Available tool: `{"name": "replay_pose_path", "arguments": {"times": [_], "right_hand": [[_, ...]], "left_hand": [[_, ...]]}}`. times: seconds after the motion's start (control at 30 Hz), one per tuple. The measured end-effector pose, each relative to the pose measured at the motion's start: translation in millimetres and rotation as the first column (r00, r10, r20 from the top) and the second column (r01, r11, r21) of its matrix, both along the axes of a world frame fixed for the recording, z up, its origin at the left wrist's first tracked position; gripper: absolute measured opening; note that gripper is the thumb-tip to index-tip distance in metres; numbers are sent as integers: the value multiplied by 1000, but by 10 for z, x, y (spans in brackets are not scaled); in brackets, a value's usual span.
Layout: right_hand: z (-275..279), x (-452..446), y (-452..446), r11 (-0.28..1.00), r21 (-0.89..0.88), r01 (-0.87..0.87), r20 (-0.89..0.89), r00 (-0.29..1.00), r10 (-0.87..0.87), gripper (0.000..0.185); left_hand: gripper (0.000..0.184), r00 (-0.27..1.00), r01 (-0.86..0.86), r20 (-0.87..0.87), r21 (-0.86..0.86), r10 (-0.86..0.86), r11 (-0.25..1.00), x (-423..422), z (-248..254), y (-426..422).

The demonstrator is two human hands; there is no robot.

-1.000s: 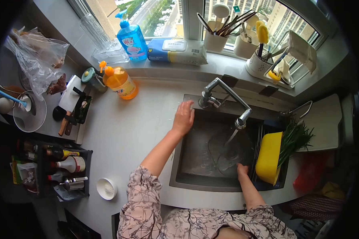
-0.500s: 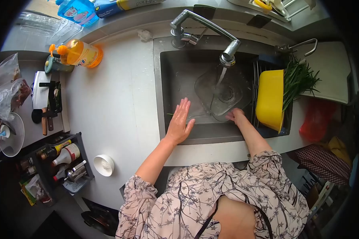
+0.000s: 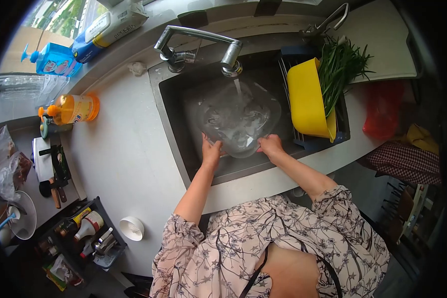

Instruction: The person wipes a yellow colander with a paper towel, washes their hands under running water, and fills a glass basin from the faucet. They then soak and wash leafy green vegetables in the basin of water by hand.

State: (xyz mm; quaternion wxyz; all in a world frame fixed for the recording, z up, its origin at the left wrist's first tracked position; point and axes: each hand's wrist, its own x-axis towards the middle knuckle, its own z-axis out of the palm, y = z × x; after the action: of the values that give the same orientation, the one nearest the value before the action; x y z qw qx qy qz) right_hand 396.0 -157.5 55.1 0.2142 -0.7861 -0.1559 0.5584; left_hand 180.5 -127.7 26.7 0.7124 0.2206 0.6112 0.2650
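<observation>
A clear, rounded-square bowl (image 3: 264, 111) is in the dark sink (image 3: 176, 119), with water from the chrome faucet (image 3: 232, 54) falling into it and swirling. My left hand (image 3: 211, 151) is closed on the bowl's near left edge, its thumb on the near side. At the near right edge my right hand (image 3: 271, 146) grips the rim between thumb and fingers. The fingertips of both hands are partly hidden by the bowl's edge.
Right of the bowl, a yellow basket (image 3: 303, 102) sits on a rack, with long green leafy vegetables (image 3: 335, 74) beside it. An orange soap bottle (image 3: 77, 109) and a small white bowl (image 3: 132, 228) stand on the left counter. Knives (image 3: 49, 171) lie farther left.
My left hand has come from open above the sink to a grip on the bowl. The bowl has turned upright under the stream and now has water in it. The camera view has shifted.
</observation>
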Motion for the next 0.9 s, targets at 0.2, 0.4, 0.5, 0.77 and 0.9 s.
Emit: {"name": "replay_pose_path", "arguments": {"times": [0.2, 0.4, 0.5, 0.77, 0.9], "right_hand": [[-114, -127, 402, 999, 22, -23, -57, 998, 24, 18], [-348, -84, 116, 978, -98, -183, -68, 982, 176, 22], [-357, -301, 177, 993, -102, -66, -247, 968, 39, 20], [-227, -725, 71, 988, -153, -24, -774, 625, -105, 18], [355, -551, 182, 961, -175, -212, -878, 475, -55, 13]], "left_hand": [[87, 991, -26, -119, 221, 53, 975, -107, 228, 193], [89, 944, 76, -329, 199, -6, 977, -100, 494, -71], [88, 729, 371, -682, 323, -58, 871, -96, 854, 65], [87, 262, 747, -959, 272, 106, 607, 148, 1765, 297], [72, 304, 782, -940, 339, 155, 522, 125, 1987, 312]]}}
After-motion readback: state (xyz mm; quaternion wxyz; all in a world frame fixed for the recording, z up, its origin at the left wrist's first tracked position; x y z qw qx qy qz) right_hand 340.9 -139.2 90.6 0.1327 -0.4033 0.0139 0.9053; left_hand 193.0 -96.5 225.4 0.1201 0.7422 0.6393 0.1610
